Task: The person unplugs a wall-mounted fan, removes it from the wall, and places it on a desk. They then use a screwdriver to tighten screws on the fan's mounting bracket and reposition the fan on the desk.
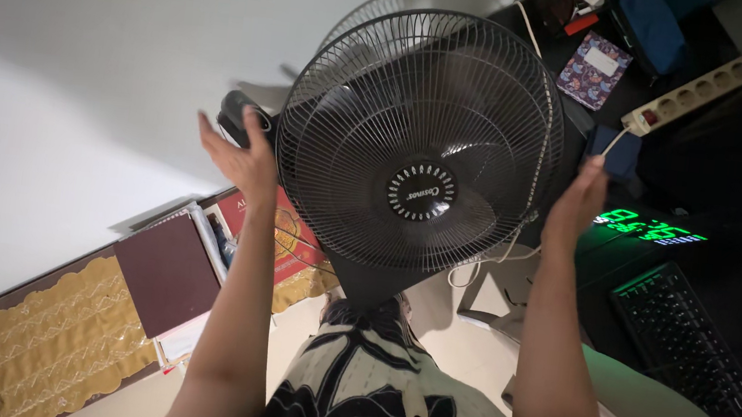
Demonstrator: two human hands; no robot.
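Note:
A black electric fan (419,139) with a round wire grille stands in front of me, tilted in this view. My left hand (242,158) is raised beside the grille's left rim, palm open and fingers spread, with a small gap to the wire. My right hand (577,199) reaches the grille's right rim with fingers extended, touching or nearly touching it. Neither hand holds anything. A white cord (491,255) hangs along the fan's right side.
A black desk at right carries a keyboard (708,359), a green-lit digital clock (653,228), a power strip (691,94) and a patterned notebook (595,71). At left, books (168,274) lie on a gold-patterned cloth (31,328). A white wall is behind.

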